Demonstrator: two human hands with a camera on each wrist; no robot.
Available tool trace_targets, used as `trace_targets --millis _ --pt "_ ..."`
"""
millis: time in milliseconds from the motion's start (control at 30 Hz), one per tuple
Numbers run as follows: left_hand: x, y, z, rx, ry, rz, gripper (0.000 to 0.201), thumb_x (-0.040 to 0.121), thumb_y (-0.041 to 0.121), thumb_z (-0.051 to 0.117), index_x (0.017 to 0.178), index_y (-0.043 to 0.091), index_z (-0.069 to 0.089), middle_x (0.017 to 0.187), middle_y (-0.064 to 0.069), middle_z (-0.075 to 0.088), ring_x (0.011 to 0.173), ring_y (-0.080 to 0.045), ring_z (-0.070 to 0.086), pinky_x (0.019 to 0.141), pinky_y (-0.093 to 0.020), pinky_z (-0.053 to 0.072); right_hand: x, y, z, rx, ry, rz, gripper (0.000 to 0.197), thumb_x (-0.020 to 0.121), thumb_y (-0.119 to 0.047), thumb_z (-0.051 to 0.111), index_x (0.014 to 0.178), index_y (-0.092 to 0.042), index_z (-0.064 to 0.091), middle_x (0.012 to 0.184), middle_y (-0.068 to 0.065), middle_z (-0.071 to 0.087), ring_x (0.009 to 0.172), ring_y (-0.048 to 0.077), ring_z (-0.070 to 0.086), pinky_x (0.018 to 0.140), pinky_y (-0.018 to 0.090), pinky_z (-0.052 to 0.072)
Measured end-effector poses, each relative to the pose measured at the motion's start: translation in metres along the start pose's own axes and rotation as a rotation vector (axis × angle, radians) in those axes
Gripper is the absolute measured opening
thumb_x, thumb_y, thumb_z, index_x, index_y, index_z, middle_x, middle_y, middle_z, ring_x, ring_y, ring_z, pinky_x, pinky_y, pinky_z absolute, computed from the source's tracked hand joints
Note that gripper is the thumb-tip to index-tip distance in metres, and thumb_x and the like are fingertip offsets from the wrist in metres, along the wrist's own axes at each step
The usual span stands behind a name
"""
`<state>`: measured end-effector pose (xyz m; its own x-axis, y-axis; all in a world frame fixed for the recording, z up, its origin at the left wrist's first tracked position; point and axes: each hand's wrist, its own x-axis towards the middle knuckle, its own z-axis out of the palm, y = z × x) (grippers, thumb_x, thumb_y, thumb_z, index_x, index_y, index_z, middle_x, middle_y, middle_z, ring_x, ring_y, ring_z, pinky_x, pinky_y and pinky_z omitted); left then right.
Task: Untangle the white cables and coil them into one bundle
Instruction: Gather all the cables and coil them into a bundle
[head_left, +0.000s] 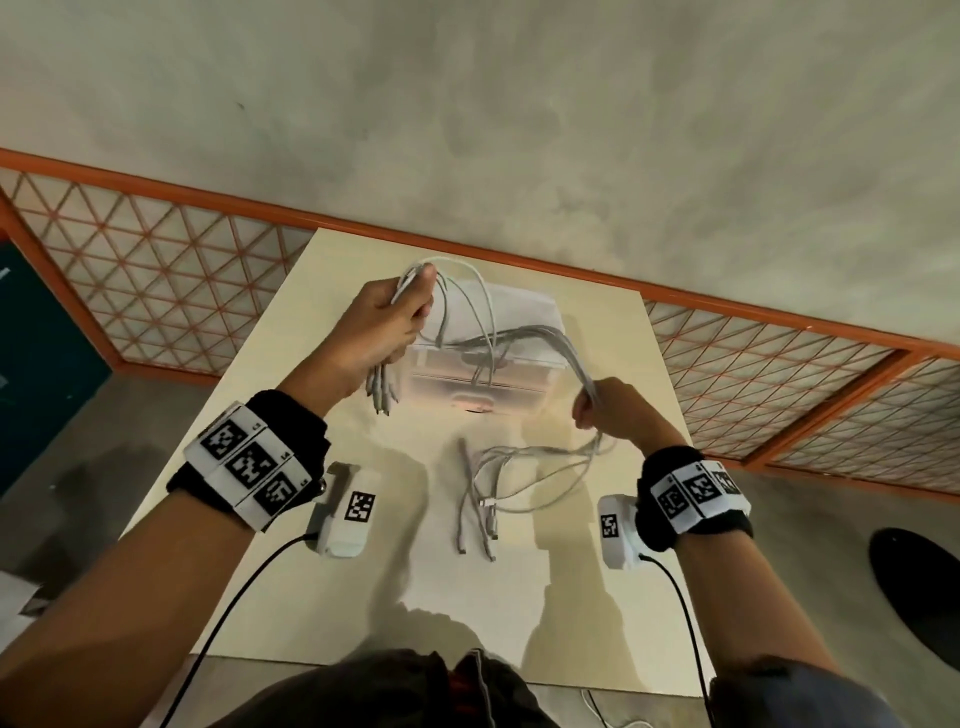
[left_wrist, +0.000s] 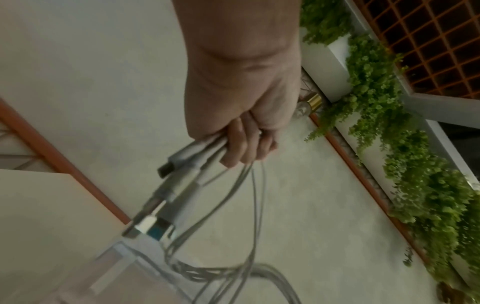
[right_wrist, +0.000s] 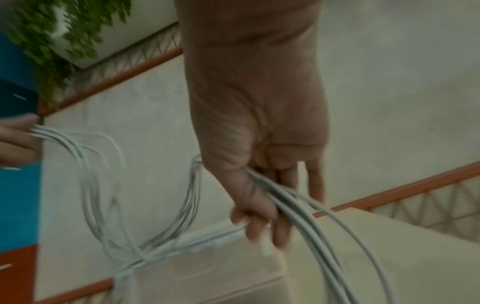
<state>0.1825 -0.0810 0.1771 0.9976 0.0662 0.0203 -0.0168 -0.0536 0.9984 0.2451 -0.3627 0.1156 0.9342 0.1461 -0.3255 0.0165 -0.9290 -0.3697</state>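
Plainly, the white cables (head_left: 519, 338) are gripped in both fists, left hand (head_left: 384, 322) and right hand (head_left: 613, 410), above the table's (head_left: 597, 597) far edge, so the dangling plugs (head_left: 382, 397) risk being snagged in the loops if pulled apart hard.

Both forearms reach forward from the bottom edge of the head view, each wrist wrapped in a black band with white coded tags and a small white camera unit on its inner side. The left hand (head_left: 387, 325) is raised toward 11 o'clock, well apart from the other, its fingers (left_wrist: 240, 148) curled into a fist round a gathered bunch of the white cables (head_left: 524, 343). The right hand (head_left: 610, 410) sits lower at about 2 o'clock, thumb and fingers (right_wrist: 259, 228) closed on the strands running across to the left fist.
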Motion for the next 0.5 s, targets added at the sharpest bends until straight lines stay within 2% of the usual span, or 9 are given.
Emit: trace_targets --millis 33,67,133,200,233,300,367,433,500 --pt "-0.001 0.001 -0.001 -0.019 -0.054 -0.023 0.043 0.097 0.048 0.041 0.065 0.019 0.041 0.047 0.011 0.031 0.036 -0.004 0.018 0.037 -0.017 0.015 0.0 0.006 0.0 -0.084 -0.068 0.074 0.012 0.08 -0.004 0.065 0.092 -0.006 0.069 0.097 0.012 0.071 0.097 0.028 0.065 0.074 0.024 0.045" --pt "-0.002 0.001 -0.001 -0.022 -0.11 -0.046 0.044 0.096 0.051 0.038 0.065 0.019 0.038 0.046 0.011 0.026 0.037 -0.005 0.016 0.037 -0.017 0.013 -0.001 0.009 0.0 -0.181 -0.13 0.148 0.037 0.078 -0.01 0.072 0.112 0.0 0.061 0.116 0.016 0.065 0.109 0.03 0.061 0.078 0.026 0.044" --pt "-0.004 0.002 0.002 -0.026 -0.234 -0.114 0.049 0.095 0.057 0.031 0.065 0.02 0.037 0.045 0.009 0.022 0.036 -0.005 0.012 0.038 -0.019 0.008 -0.008 0.002 -0.003 -0.259 -0.207 0.211 0.092 0.072 -0.029 0.081 0.14 0.005 0.029 0.143 0.021 0.043 0.128 0.033 0.046 0.094 0.032 0.042" --pt "-0.006 0.0 0.008 -0.053 -0.36 -0.183 0.05 0.097 0.055 0.027 0.064 0.019 0.036 0.044 0.01 0.021 0.036 -0.005 0.01 0.037 -0.018 0.007 -0.02 -0.018 -0.012 -0.2 -0.181 0.086 0.128 0.068 -0.045 0.08 0.147 0.004 -0.006 0.158 0.022 0.014 0.143 0.033 0.025 0.114 0.04 0.029" --pt "-0.007 -0.002 0.011 -0.042 -0.42 -0.197 0.049 0.099 0.052 0.026 0.064 0.019 0.036 0.044 0.01 0.02 0.036 -0.005 0.009 0.036 -0.017 0.008 -0.025 -0.031 -0.016 -0.096 -0.141 -0.019 0.133 0.066 -0.049 0.08 0.148 -0.002 -0.014 0.16 0.016 0.004 0.147 0.03 0.014 0.118 0.041 0.02" --pt "-0.01 -0.003 0.018 0.02 -0.52 -0.201 0.047 0.099 0.049 0.027 0.063 0.02 0.036 0.047 0.008 0.02 0.038 -0.006 0.009 0.036 -0.019 0.008 -0.037 -0.058 -0.02 0.163 -0.079 -0.283 0.124 0.064 -0.046 0.082 0.153 -0.021 -0.002 0.162 0.001 0.004 0.148 0.018 0.006 0.119 0.036 0.014" --pt "-0.013 -0.001 0.023 0.056 -0.577 -0.197 0.047 0.098 0.049 0.03 0.063 0.02 0.037 0.048 0.007 0.02 0.039 -0.007 0.009 0.038 -0.022 0.007 -0.041 -0.077 -0.018 0.378 -0.101 -0.479 0.087 0.074 -0.037 0.078 0.147 -0.027 0.031 0.154 -0.002 0.033 0.14 0.01 0.031 0.111 0.023 0.029" --pt "-0.015 0.003 0.022 0.052 -0.586 -0.188 0.046 0.098 0.049 0.031 0.063 0.019 0.038 0.048 0.007 0.02 0.039 -0.007 0.009 0.039 -0.022 0.008 -0.042 -0.089 -0.015 0.476 -0.152 -0.562 0.039 0.087 -0.026 0.067 0.122 -0.01 0.06 0.117 0.01 0.067 0.111 0.021 0.062 0.093 0.025 0.045" --pt "-0.015 0.006 0.015 0.021 -0.564 -0.186 0.045 0.098 0.05 0.03 0.065 0.02 0.039 0.048 0.009 0.019 0.038 -0.006 0.009 0.036 -0.019 0.009 -0.041 -0.089 -0.01 0.577 -0.19 -0.57 0.028 0.093 -0.023 0.059 0.088 0.004 0.064 0.076 0.015 0.068 0.085 0.031 0.069 0.079 0.027 0.051"
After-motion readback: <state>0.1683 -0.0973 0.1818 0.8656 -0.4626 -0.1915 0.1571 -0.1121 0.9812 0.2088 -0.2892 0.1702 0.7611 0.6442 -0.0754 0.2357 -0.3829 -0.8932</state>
